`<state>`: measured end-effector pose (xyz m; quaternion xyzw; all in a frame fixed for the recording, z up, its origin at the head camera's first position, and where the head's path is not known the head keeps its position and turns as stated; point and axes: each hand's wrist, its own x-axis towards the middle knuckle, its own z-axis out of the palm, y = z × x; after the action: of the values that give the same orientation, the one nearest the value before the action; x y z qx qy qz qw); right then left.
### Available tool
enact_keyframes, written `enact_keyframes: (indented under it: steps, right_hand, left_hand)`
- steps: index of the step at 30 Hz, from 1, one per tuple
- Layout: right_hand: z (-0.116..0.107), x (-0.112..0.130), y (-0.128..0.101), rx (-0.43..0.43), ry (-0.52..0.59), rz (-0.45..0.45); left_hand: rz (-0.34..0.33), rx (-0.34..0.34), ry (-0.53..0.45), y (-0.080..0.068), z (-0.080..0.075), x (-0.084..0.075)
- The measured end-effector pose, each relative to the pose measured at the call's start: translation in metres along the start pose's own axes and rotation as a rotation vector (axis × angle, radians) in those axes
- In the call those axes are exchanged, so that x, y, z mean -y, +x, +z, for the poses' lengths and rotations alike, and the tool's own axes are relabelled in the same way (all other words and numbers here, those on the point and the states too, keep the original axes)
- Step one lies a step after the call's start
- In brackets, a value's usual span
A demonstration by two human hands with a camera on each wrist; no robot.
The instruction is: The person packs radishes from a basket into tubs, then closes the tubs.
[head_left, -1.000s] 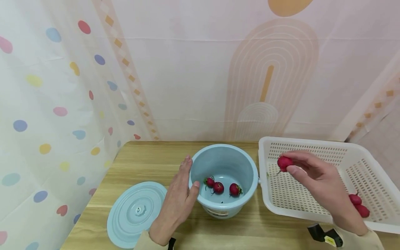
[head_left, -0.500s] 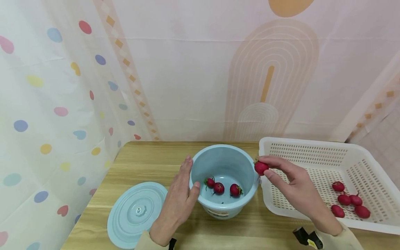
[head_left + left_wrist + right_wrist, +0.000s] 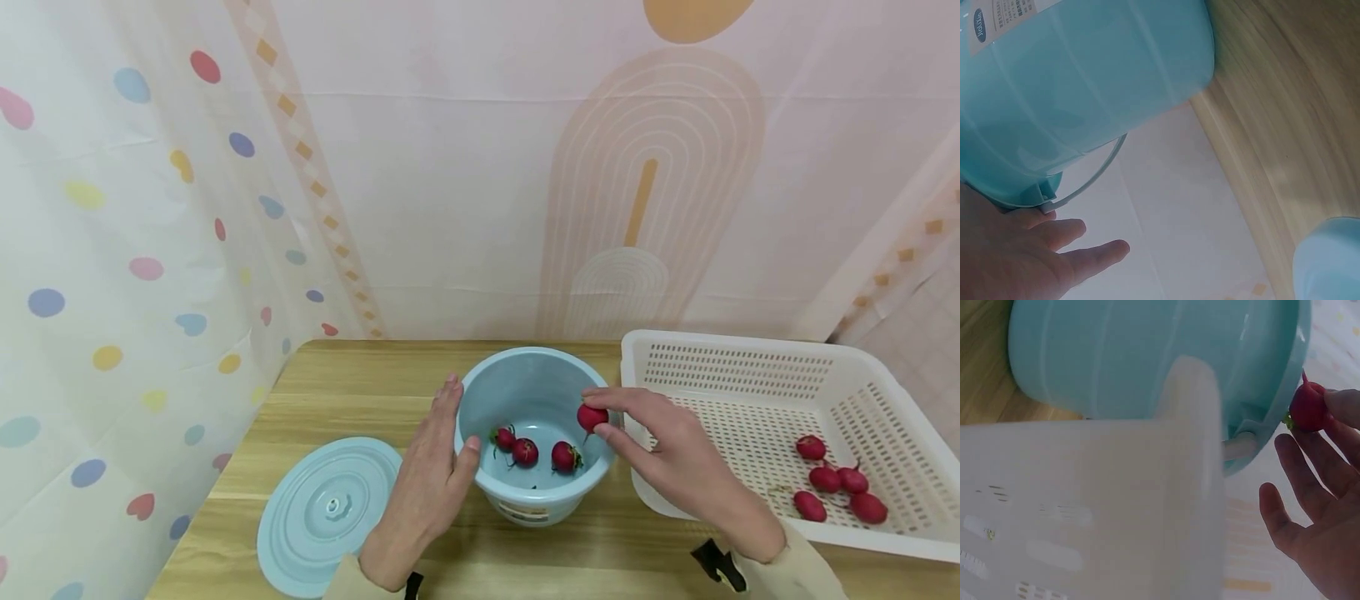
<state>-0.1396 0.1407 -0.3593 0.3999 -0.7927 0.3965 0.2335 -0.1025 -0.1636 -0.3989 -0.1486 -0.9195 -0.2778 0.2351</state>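
Three radishes (image 3: 534, 447) already lie on the bottom of the blue bucket (image 3: 537, 492), and a fourth radish (image 3: 592, 417) is pinched between my right hand's (image 3: 675, 462) thumb and forefinger, just over the bucket's right rim. Four more radishes (image 3: 834, 482) wait in the far right end of the white basket (image 3: 720, 354), so I judge the moving about half done. The bucket's lid (image 3: 327, 512) lies flat on the table (image 3: 352, 375) to the left, well apart from the basket.

My left hand (image 3: 423, 492) rests flat against the bucket's left wall, fingers straight and thumb on the rim, steadying it without gripping. My right arm reaches in from the lower right across the basket's near left corner, wrist low, other fingers loosely spread below the pinch.
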Motion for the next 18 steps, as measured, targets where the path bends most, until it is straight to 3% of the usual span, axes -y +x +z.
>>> enact_keyframes:
  steps: [10,18]
  right_hand:
    - [0.013,-0.007,0.004,0.049,-0.145,-0.104]
    - [0.017,-0.007,0.003,0.150,-0.178,-0.046]
  left_hand:
    - [-0.008,0.010,0.001,0.001,-0.001,0.000]
    - [-0.010,0.014,0.001,0.000,-0.001,0.000]
